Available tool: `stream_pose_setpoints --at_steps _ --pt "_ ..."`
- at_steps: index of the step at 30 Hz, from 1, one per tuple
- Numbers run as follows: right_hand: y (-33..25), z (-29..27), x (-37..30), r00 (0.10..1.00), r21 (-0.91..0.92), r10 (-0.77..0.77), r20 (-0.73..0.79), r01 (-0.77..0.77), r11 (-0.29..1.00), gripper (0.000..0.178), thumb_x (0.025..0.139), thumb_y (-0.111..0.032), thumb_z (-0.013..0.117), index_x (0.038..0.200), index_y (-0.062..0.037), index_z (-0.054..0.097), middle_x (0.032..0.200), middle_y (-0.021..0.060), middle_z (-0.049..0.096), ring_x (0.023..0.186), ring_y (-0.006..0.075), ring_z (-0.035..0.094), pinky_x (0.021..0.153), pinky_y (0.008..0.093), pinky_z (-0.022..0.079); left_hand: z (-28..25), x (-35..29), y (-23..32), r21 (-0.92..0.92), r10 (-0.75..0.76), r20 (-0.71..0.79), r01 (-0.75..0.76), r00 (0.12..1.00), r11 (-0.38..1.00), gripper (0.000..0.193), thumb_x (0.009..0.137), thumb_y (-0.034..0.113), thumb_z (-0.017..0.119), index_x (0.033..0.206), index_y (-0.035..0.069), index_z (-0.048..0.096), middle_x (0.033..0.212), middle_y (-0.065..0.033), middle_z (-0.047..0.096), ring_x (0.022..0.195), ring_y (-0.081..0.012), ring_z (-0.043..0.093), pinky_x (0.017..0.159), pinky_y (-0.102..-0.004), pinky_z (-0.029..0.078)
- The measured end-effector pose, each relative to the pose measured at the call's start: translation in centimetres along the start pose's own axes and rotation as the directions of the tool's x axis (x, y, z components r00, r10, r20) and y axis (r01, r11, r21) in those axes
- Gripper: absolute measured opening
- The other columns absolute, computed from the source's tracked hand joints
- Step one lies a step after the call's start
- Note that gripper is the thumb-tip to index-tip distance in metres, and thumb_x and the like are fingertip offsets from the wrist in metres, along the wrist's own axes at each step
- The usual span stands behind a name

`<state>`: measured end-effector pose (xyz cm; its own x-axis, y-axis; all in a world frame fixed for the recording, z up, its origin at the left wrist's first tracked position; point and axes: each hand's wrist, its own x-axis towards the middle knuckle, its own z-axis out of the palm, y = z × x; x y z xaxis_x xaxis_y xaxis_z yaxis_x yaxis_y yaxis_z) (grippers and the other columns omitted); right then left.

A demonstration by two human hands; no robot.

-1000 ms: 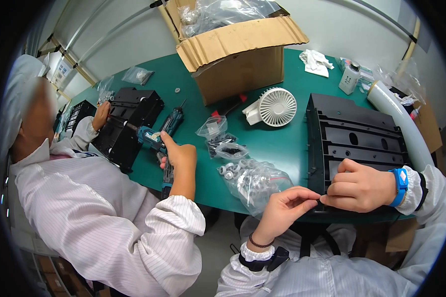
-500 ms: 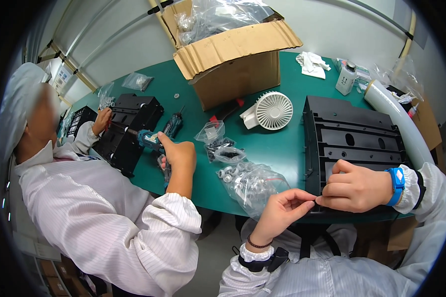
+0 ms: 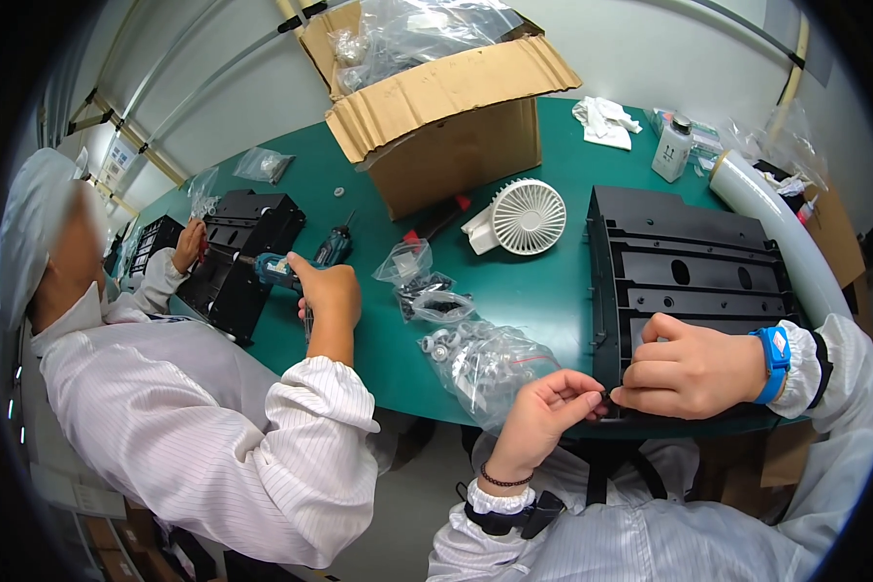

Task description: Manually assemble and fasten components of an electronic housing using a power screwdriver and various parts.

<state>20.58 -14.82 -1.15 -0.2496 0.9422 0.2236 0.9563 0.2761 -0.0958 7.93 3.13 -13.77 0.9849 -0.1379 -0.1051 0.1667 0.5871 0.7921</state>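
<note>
My left hand (image 3: 550, 412) and my right hand (image 3: 687, 371) meet at the front edge of a black panelled housing (image 3: 694, 269). The fingers of both are pinched around a small black part (image 3: 606, 395), mostly hidden and too tiny to name. The right forearm crosses over the near side of the housing, whose face has ridges, oval holes and small screw holes. Just left of my left hand lies a clear plastic bag (image 3: 488, 373) of grey-white round fittings.
To the left a co-worker holds a teal power screwdriver (image 3: 279, 272) against another black housing (image 3: 242, 233). A white fan (image 3: 526, 218), a cardboard box (image 3: 456, 145), a bag of dark small parts (image 3: 427, 291), a white bottle (image 3: 672, 150) and a plastic-film roll (image 3: 781, 233) stand about the green table.
My fingertips have drawn slightly apart, and the dark part shows between them. The whole view has shifted a little. The co-worker's hand and screwdriver have moved slightly left.
</note>
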Motion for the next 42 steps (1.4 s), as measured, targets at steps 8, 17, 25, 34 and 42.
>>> stream_pose_setpoints --at_steps 8,17,25,34,42 --pt "-0.1 0.2 0.1 1.000 0.012 -0.002 -0.030 0.002 1.000 0.014 0.084 -0.013 0.064 0.093 -0.0020 0.066 0.081 0.0035 0.054 0.074 0.0160 0.055 0.076 0.0331 0.041 1.2 -0.2 -0.2 -0.031 0.026 -0.094 -0.029 0.995 0.999 0.013 0.094 0.005 0.060 0.106 -0.003 0.060 0.095 -0.0059 0.066 0.085 -0.0109 0.064 0.077 -0.0224 0.050" --pt "0.2 0.2 0.2 1.000 0.007 -0.007 -0.024 0.007 1.000 0.016 0.081 -0.013 0.065 0.092 -0.0007 0.065 0.081 0.0044 0.054 0.072 0.0167 0.054 0.073 0.0323 0.042 1.0 0.0 -1.6 -0.650 -0.115 -0.190 -0.038 0.975 0.759 0.027 0.098 0.015 0.055 0.119 -0.002 0.055 0.110 -0.0081 0.060 0.105 -0.0169 0.057 0.093 -0.0295 0.046" --pt "0.3 0.7 -0.2 0.998 0.030 -0.013 -0.069 0.015 0.999 0.018 0.080 -0.012 0.065 0.093 -0.0008 0.065 0.082 0.0051 0.054 0.073 0.0180 0.054 0.073 0.0323 0.041 1.1 0.2 -0.2 -0.654 -0.058 -0.135 -0.045 0.989 0.755 0.037 0.094 -0.004 0.037 0.131 -0.012 0.038 0.136 -0.0258 0.042 0.135 -0.0359 0.037 0.118 -0.0413 0.029" --pt "0.2 0.6 -0.5 0.999 0.034 -0.010 -0.040 0.012 0.999 0.017 0.081 -0.014 0.063 0.092 -0.0016 0.062 0.078 0.0046 0.049 0.074 0.0181 0.053 0.071 0.0316 0.040 2.0 -0.7 0.4 -0.325 -0.002 -0.191 -0.062 0.982 0.944 0.041 0.099 0.000 0.036 0.139 -0.012 0.035 0.142 -0.0245 0.041 0.133 -0.0328 0.043 0.112 -0.0372 0.037" --pt "0.3 0.7 -0.3 0.998 0.025 -0.019 -0.065 0.021 0.999 0.014 0.082 -0.014 0.063 0.089 -0.0024 0.062 0.078 0.0043 0.050 0.076 0.0179 0.054 0.071 0.0312 0.040 0.9 -1.3 0.2 0.054 0.148 -0.094 -0.143 0.985 0.988 0.029 0.100 0.007 0.049 0.126 -0.006 0.052 0.124 -0.0147 0.059 0.108 -0.0202 0.060 0.099 -0.0318 0.047"
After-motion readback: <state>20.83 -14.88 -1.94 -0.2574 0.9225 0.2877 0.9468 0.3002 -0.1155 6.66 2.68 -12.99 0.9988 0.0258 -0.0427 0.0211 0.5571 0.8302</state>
